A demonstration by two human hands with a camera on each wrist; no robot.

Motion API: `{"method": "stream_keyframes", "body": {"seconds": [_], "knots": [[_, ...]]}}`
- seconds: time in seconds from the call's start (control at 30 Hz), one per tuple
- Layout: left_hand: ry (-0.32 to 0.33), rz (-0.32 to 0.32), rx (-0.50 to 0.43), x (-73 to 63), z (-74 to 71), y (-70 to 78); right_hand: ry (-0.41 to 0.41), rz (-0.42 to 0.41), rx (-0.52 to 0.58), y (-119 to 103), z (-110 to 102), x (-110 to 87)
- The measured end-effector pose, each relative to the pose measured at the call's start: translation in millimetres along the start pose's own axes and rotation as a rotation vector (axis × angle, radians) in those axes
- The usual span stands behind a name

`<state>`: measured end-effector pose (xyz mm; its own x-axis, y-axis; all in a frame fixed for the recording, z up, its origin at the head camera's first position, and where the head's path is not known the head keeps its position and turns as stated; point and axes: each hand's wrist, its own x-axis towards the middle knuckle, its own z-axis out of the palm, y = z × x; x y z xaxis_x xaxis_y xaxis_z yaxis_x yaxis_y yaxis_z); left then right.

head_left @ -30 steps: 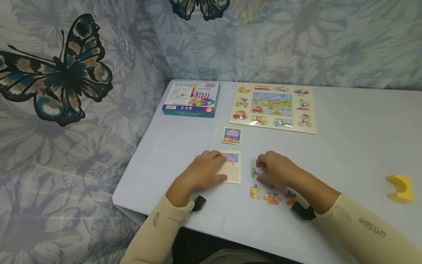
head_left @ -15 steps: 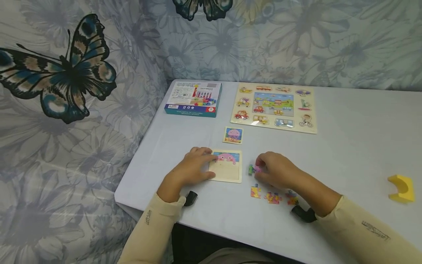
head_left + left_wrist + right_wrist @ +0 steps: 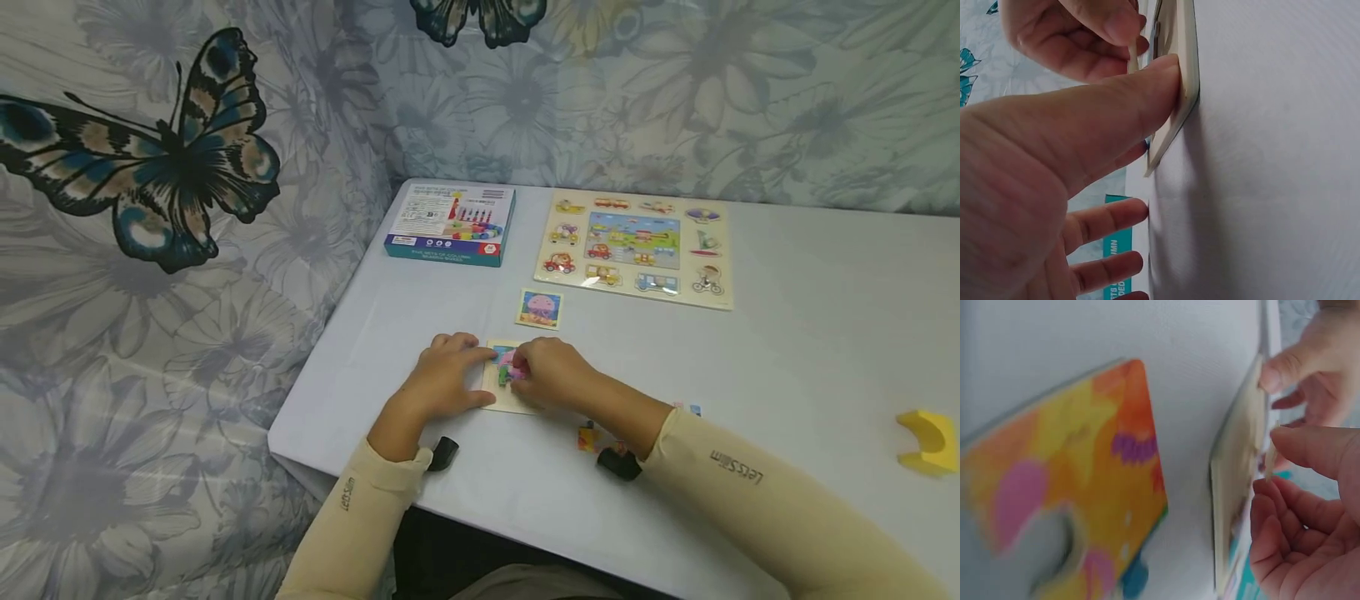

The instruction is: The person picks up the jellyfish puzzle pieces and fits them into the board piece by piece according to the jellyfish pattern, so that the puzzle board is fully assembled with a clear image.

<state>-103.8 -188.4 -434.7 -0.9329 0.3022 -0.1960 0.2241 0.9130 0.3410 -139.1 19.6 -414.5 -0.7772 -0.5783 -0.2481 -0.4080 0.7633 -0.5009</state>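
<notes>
Here right hand (image 3: 557, 377), sleeve (image 3: 750, 492) marked "Let'sSlim", pinches piece (image 3: 505, 375)

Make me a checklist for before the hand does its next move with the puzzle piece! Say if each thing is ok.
1. Puzzle piece held by the right hand: ok, fingers pinch it.
2. Left hand at the board: ok, its thumb touches the near-left part.
3. Little picture card uncovered for looking at: ok, it lies just beyond the board.
4. Puzzle piece lined up with its spot: cannot tell, the fingers cover part of it.
5. Loose pieces all easy to see from above: not ok, the right arm is in the way.
</notes>
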Motion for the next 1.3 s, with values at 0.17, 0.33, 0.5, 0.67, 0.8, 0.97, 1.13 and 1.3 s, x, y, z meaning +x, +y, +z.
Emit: {"method": "stream_keyframes", "body": {"seconds": [0.17, 0.33, 0.5, 0.67, 0.8, 0.97, 1.13, 1.3], "knots": [[0.003, -0.012, -0.005, 0.9, 0.5, 0.9, -0.013, -0.015, -0.009, -4.5, 6.5, 9.3], [-0.008, -0.017, -0.031, 2.4, -0.7, 0.7, 0.011, -0.025, -0.033, -6.4, 8.5, 12.6], [0.031, -0.029, -0.038, 8.2, -1.5, 1.5, 0.028, -0.022, -0.053, -6.4, 10.2, 15.6], [0.056, -0.062, -0.036, 15.1, -1.9, 3.2, 0.022, -0.011, -0.039, -5.7, 11.6, 18.1], [0.052, -0.077, -0.063, 17.4, -2.3, 3.8, 0.012, -0.001, -0.023, -4.4, 9.5, 18.8], [0.055, -0.089, -0.092, 18.1, -2.6, 4.0, 0.012, 0.013, 0.021, 1.3, 4.3, 22.4], [0.073, -0.095, -0.085, 20.1, -0.8, 3.2, 0.008, 0.043, 0.051, 5.5, 0.8, 29.4], [0.056, -0.111, -0.091, 20.6, -2.9, 4.7, -0.005, 0.052, 0.062, 5.1, -1.0, 32.8]]}}
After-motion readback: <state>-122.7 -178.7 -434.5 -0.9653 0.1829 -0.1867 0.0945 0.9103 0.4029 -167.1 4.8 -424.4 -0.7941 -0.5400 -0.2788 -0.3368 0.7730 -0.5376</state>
